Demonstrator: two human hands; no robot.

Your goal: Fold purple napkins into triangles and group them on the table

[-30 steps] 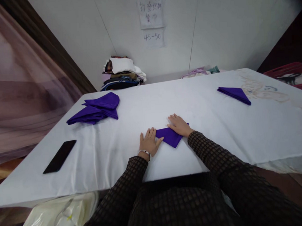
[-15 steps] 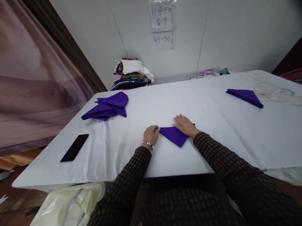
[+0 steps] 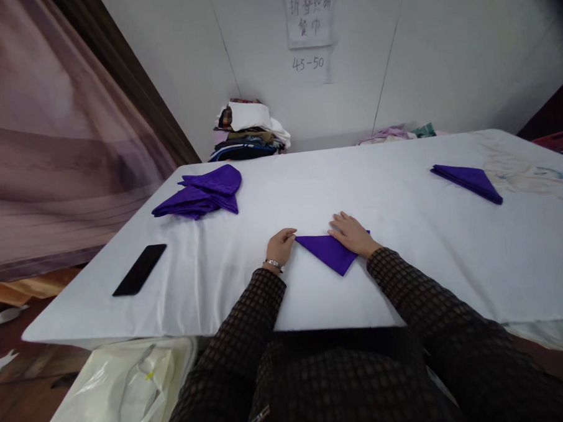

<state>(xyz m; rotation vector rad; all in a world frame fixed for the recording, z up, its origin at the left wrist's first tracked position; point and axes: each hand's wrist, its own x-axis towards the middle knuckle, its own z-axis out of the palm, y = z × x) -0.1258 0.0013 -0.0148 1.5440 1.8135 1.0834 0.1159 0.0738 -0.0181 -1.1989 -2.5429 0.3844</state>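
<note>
One purple napkin (image 3: 327,252), smooth cloth, folded flat to a triangle, straight edge away from the person and one point towards them; laid on the desk (image 3: 392,181), which wears a white covering of soft sheen, rippled to the napkin's left. Left hand (image 3: 280,247), shiny bracelet (image 3: 275,265) at the wrist: grip closed to a pinch, thumb and forefinger together on the napkin's left corner, the body of the cloth extending rightward from that grip. Right hand (image 3: 351,235): grip unclosed, palm down, fingers extended flat across the napkin's right part, a small purple tip showing past the hand. Sleeves (image 3: 240,321), dark, checked, textured weave. Beyond the napkin to its left: one heap of purple cloths (image 3: 201,193), pointed and rounded folds overlapping. Well left of the napkin: one black slab (image 3: 140,270), flat, rectangular. Beyond the napkin to its right: one purple folded cloth (image 3: 469,181), layered, roughly triangular, beside a pale printed motif (image 3: 517,169). Farther beyond the napkin, leftward: one stack of garments (image 3: 250,128), plaid, white and dark, soft-edged.
</note>
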